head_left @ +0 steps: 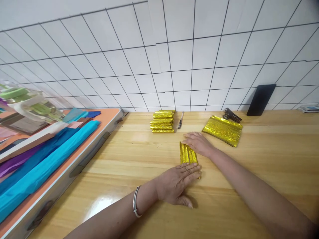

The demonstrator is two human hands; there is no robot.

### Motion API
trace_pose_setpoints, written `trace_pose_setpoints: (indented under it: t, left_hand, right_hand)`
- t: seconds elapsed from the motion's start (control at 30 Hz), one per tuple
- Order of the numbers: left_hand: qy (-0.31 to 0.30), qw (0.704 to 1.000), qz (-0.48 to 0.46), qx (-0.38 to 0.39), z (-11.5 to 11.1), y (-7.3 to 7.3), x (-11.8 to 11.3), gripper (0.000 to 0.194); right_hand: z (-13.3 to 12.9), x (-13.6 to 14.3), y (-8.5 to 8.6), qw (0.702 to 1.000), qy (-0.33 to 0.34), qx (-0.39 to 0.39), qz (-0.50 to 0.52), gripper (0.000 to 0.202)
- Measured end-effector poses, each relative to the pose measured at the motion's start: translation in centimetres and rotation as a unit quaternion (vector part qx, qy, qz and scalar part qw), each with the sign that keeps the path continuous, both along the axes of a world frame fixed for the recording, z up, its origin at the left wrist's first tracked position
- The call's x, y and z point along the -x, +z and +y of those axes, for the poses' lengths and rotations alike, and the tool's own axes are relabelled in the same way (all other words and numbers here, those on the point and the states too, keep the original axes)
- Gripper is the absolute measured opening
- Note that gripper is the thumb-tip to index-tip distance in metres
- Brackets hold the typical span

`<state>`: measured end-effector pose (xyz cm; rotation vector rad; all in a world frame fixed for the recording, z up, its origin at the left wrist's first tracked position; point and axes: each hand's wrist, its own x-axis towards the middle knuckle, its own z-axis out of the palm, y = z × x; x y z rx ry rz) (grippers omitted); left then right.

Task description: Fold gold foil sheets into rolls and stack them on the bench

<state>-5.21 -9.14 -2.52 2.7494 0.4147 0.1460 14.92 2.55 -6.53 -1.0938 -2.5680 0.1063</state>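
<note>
Two hands, apart from each other, are on one ridged gold foil in the head view: the left hand flat across its near end, the right hand at its far end, whether pinching I cannot tell. With that foil as clock centre and the wall at twelve, one gold pile sits near eleven, its layers uncountable; one pen just before twelve; one flat gold piece, one clip and one black slab towards two.
</note>
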Motion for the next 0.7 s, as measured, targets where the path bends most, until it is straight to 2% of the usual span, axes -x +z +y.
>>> trace_pose_setpoints:
  t: [0.27,0.4,0.53,0.7]
  left_hand:
    - [0.028,0.998,0.028,0.048,-0.5,0.7,-0.2,0.09]
    - [0.037,0.997,0.027,0.057,-0.6,0.7,-0.1,0.09]
    - [0.036,0.998,0.017,0.056,-0.5,0.6,-0.1,0.09]
    - [0.032,0.998,0.012,0.054,-0.4,0.5,-0.1,0.09]
  right_hand:
    - [-0.5,0.0,1.0,1.0,-0.004,0.018,-0.014,0.03]
    - [-1.5,0.9,1.5,0.998,-0.045,0.037,-0.014,0.031]
    - [-3.0,2.6,1.6,0.993,-0.112,0.004,-0.025,0.034]
    - [-3.1,3.5,1.9,0.991,-0.101,-0.043,-0.076,0.035]
